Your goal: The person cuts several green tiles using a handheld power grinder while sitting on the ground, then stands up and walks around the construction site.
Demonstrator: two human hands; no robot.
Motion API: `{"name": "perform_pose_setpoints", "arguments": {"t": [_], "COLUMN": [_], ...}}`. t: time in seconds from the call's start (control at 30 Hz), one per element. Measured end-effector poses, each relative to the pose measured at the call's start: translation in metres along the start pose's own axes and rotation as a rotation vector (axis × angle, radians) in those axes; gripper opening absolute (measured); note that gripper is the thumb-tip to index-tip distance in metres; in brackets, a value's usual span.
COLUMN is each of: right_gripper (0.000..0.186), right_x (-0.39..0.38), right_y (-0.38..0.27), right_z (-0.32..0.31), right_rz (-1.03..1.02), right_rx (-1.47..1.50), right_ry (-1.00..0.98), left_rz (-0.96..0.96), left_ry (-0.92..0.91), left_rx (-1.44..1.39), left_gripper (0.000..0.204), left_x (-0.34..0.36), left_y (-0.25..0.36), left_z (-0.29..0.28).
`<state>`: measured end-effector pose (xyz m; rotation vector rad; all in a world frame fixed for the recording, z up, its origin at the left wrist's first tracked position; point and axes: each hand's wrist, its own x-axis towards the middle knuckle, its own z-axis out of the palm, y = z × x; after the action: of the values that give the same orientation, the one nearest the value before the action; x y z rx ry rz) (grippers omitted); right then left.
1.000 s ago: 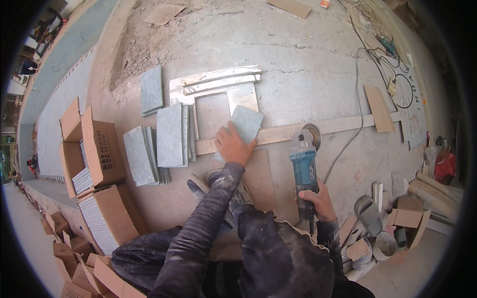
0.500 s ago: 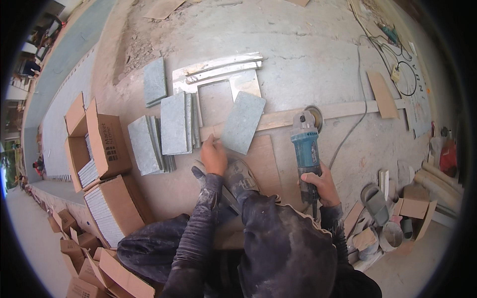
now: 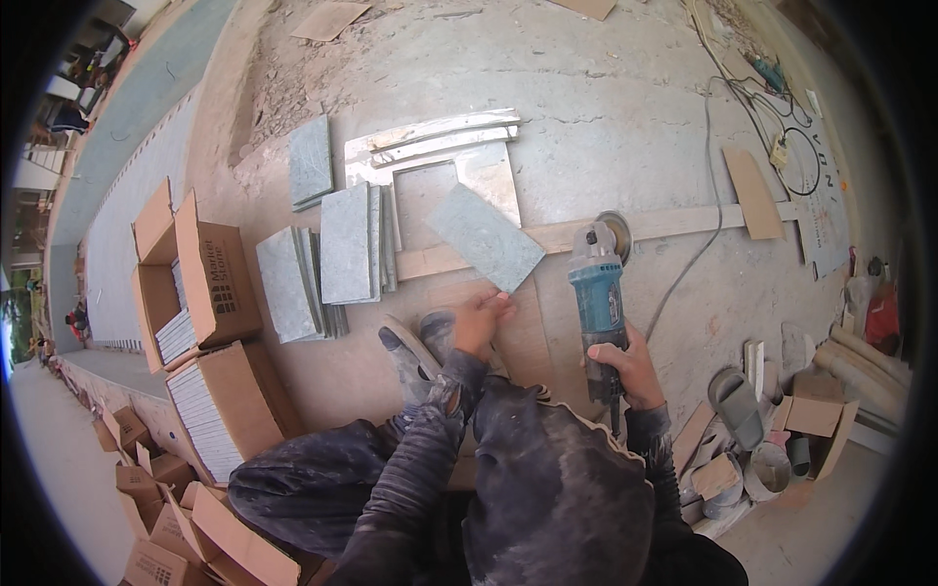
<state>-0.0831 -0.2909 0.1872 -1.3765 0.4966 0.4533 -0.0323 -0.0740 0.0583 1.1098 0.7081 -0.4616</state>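
A grey-green stone tile (image 3: pixel 487 237) lies slanted across a long wooden board (image 3: pixel 562 236) on the floor. My left hand (image 3: pixel 481 320) is closed at the tile's near corner, thumb and fingertips together there. In my right hand (image 3: pixel 630 366) is a teal angle grinder (image 3: pixel 598 298), gripped round its dark rear body. The grinder's disc (image 3: pixel 616 234) points away from me, over the board to the right of the tile. To the left stand leaning stacks of similar tiles (image 3: pixel 345 244), with more tiles (image 3: pixel 286 278) beside them.
Open cardboard boxes (image 3: pixel 217 283) of tiles stand at left. A pale cut-out panel (image 3: pixel 493 176) lies beyond the stacks. The grey cable (image 3: pixel 689 264) crosses the floor towards a power strip (image 3: pixel 779 149). Sandals (image 3: pixel 736 405), a bucket (image 3: pixel 767 471) and scraps crowd the right.
The slanted tile has turned anticlockwise, its near end swinging right. My left hand has moved right, from beside the stacks to the tile's near corner. The grinder has barely shifted.
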Motion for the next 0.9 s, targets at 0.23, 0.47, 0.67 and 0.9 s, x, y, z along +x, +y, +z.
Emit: {"name": "perform_pose_setpoints", "arguments": {"t": [0.23, 0.47, 0.67, 0.9], "right_gripper": [0.039, 0.038, 0.039, 0.038], "right_x": [-0.001, 0.001, -0.001, 0.001], "right_y": [-0.005, -0.003, -0.005, -0.006], "right_z": [0.007, 0.007, 0.011, 0.014], "right_rz": [0.026, 0.027, 0.020, 0.027], "right_rx": [0.021, 0.002, 0.008, -0.007], "right_ry": [-0.005, -0.017, -0.011, -0.048], "left_rz": [0.124, 0.191, 0.007, 0.143], "left_ry": [-0.032, -0.153, -0.182, -0.116], "left_rx": [-0.289, 0.235, -0.197, -0.134], "left_gripper": [0.042, 0.026, 0.036, 0.031], "left_x": [0.018, 0.016, 0.023, 0.015], "left_y": [-0.020, -0.004, -0.001, -0.011], "left_z": [0.015, -0.008, -0.019, -0.007]}}
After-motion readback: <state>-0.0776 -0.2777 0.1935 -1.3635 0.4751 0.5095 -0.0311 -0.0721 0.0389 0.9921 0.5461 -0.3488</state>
